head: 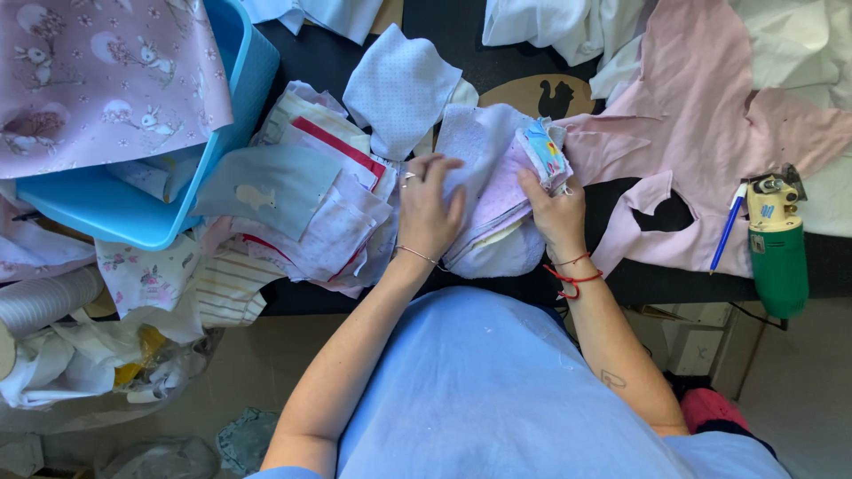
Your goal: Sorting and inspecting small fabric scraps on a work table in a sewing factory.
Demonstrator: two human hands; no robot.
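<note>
On table edge | left hand (428, 211) fingers curled over fabric stack (497, 191) | right hand (555, 211) pinching it; fingertips hidden.

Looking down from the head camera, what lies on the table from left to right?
Blue plastic bin → grey patch with a pale animal shape → left hand → right hand → blue pen → green cutting tool.

two hands at the table, a left hand (428, 213) and a right hand (552, 213), both on one stack of cut cloth pieces (497, 177). one blue plastic bin (133, 213), one blue pen (726, 232), one green-bodied cutting tool (777, 253). one big pink cut-out fabric sheet (701, 115), and the loose scraps beside the bin are too many to count.
</note>
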